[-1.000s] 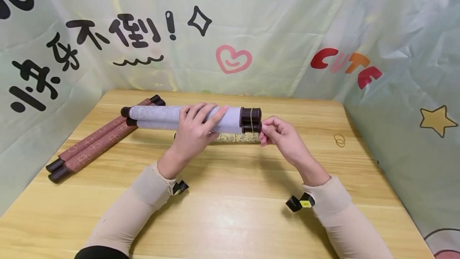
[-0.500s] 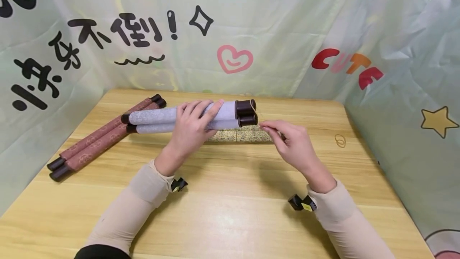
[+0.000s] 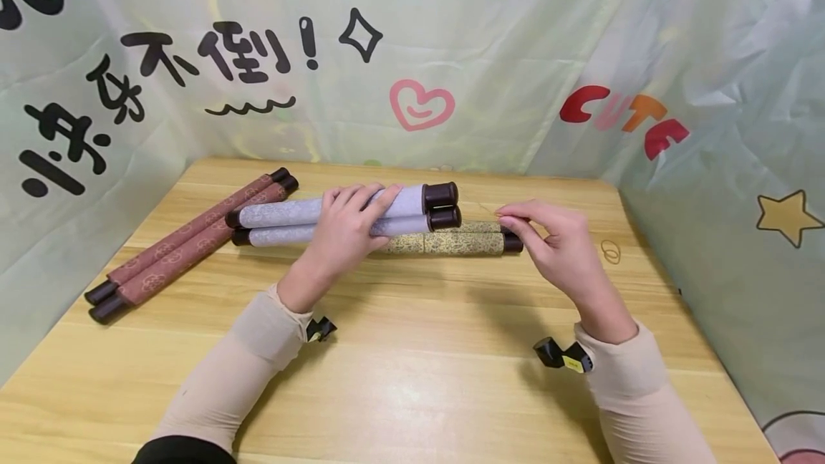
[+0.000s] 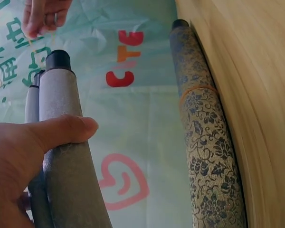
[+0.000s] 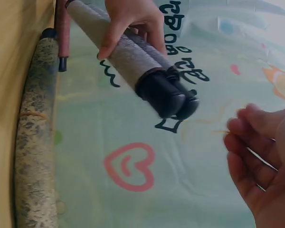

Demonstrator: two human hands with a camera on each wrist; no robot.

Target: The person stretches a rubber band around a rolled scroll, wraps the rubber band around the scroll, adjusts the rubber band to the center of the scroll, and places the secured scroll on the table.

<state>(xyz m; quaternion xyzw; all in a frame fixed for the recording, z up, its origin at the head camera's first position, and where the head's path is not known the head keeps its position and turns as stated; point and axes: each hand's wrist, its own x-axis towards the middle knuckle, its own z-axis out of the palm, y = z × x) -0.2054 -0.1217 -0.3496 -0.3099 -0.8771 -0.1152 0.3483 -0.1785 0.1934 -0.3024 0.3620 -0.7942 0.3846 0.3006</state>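
Observation:
My left hand (image 3: 344, 235) grips a pale blue hanging scroll (image 3: 277, 213), its two rolls side by side and its dark end knobs (image 3: 441, 195) bare. The scroll is held up over the table and slants slightly. To its right, my right hand (image 3: 557, 242) pinches a thin tan rubber band (image 3: 488, 210) between thumb and fingertips, apart from the knobs. In the right wrist view, the rubber band (image 5: 219, 131) trails from the fingertips toward the knobs, blurred. Behind and below the blue scroll lies a yellow patterned scroll (image 3: 464, 243), with a rubber band (image 4: 199, 88) round its middle.
A red-brown scroll (image 3: 151, 283) with two rolls lies at an angle on the left of the wooden table (image 3: 399, 385). Two loose rubber bands (image 3: 609, 252) lie at the right. A printed cloth curtain (image 3: 503, 70) surrounds the table's back and sides.
The rubber band has come off the blue scroll's right-hand knobs. My right hand has drawn it away to the right, uncovering the yellow scroll's end. My left hand keeps its grip.

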